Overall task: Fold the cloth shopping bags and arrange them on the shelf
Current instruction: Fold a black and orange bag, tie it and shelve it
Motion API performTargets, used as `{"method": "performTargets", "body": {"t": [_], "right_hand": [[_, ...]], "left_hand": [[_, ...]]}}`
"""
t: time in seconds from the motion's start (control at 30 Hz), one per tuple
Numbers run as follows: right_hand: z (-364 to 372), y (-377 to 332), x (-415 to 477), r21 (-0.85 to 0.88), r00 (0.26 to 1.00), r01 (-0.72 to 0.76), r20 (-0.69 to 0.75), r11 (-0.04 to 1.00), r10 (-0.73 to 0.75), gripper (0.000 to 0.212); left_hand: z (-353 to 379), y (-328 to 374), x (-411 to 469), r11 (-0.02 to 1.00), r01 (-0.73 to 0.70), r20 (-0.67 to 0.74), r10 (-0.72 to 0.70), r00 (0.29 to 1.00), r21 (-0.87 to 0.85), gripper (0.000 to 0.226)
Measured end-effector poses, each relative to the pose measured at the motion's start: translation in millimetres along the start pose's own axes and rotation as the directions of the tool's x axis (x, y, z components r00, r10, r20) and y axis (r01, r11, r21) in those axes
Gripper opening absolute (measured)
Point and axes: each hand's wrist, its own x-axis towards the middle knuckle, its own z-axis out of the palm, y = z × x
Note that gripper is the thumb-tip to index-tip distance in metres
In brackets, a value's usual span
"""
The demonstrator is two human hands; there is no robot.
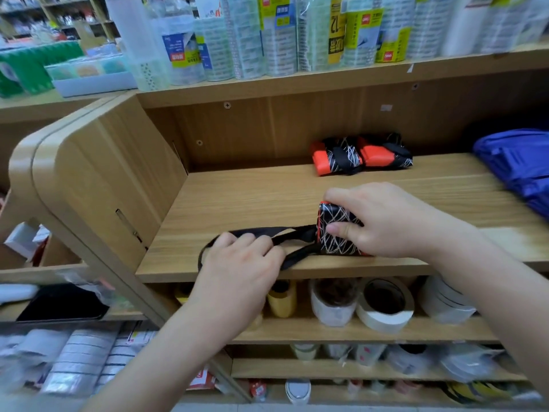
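Head view: a yellow package label (337, 34) reads "12"; the right hand (383, 221) grips the folded black-and-orange line-patterned cloth bag (335, 236), its black strap (297, 233) trailing left into the left hand (237, 263), which pinches it.

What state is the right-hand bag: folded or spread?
Folded body, straps loose. The right hand grips the bag as a compact bundle; its black straps trail out to the left hand.

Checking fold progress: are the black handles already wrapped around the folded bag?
No, the black handles trail loose leftward across the shelf from the folded bag in the right hand, with the left hand holding them.
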Motion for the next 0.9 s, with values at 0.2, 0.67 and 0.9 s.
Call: {"method": "performTargets", "body": {"t": [0.2,0.67,0.9], "right_hand": [[-2.7,8.7,-0.6,0.043,0.999,-0.050,0.011,0.998,0.049,0.039],[-6.5,-19.9,-14.3,0.034,0.991,0.120,-0.064,0.992,-0.118,0.080],[-6.5,-33.1,-9.2,-0.172,0.995,0.092,-0.019,0.981,-0.096,0.048]], "left_hand": [[-27.7,-48.4,-18.7,0.867,0.010,0.054,0.019,0.998,-0.498,0.013],[-38.6,-47.5,16.0,-0.668,0.032,0.141,-0.110,0.984,-0.743,0.055],[-51.6,-26.9,38.3,-0.787,-0.056,0.031,-0.095,0.995,-0.614,0.054]]}}
